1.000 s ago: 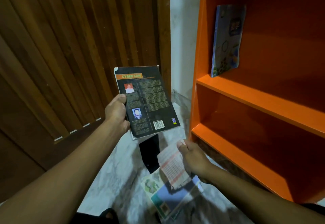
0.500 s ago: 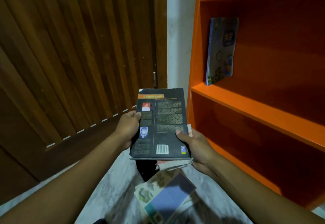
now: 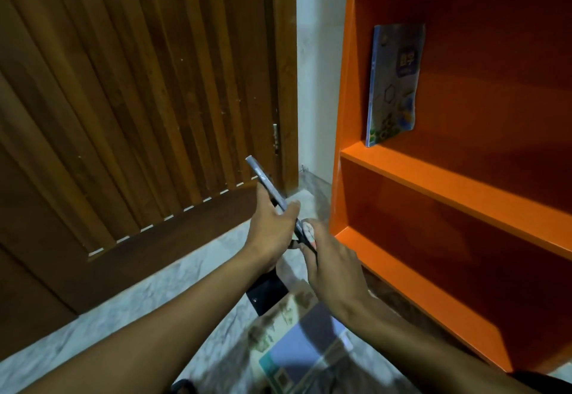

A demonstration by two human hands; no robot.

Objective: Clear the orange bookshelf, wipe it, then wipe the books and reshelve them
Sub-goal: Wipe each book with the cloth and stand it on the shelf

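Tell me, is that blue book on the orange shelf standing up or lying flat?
Standing. The blue book rests on its bottom edge, leaning against the bookshelf's left wall.

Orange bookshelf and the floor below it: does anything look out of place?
Yes. Only one blue paperback stands on the orange bookshelf, leaning against its side wall, while a loose pile of books lies on the marble floor.
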